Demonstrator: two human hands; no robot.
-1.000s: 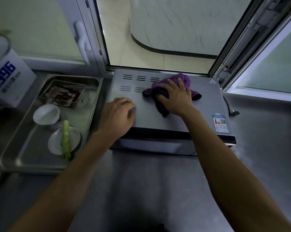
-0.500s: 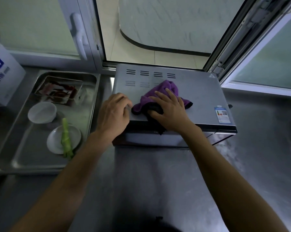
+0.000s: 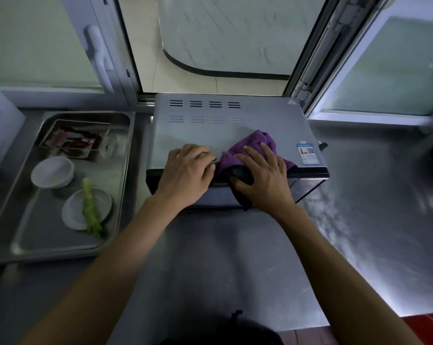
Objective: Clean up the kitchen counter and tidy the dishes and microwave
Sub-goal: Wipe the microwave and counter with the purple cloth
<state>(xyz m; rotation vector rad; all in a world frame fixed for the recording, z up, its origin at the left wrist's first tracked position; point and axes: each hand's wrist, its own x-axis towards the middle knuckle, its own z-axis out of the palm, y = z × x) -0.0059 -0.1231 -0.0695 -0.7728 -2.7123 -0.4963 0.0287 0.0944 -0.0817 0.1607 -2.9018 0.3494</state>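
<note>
1. The right hand (image 3: pixel 262 181) has spread, nearly straight fingers (image 3: pixel 254 155) pressing a purple cloth (image 3: pixel 255 143) onto the front top edge of the microwave (image 3: pixel 210 130); a dark part of the cloth hangs over the door.
2. The left hand (image 3: pixel 185 175) rests beside it on the same edge, fingers loosely curled, holding nothing.
3. The microwave stands on the steel desk (image 3: pixel 235 257) before an open window.
4. Left of it, a metal tray (image 3: pixel 23 232) holds a white bowl (image 3: pixel 52 171), a plate (image 3: pixel 73 215) with a green vegetable (image 3: pixel 91 210), and a smaller tray (image 3: pixel 76 140).
</note>
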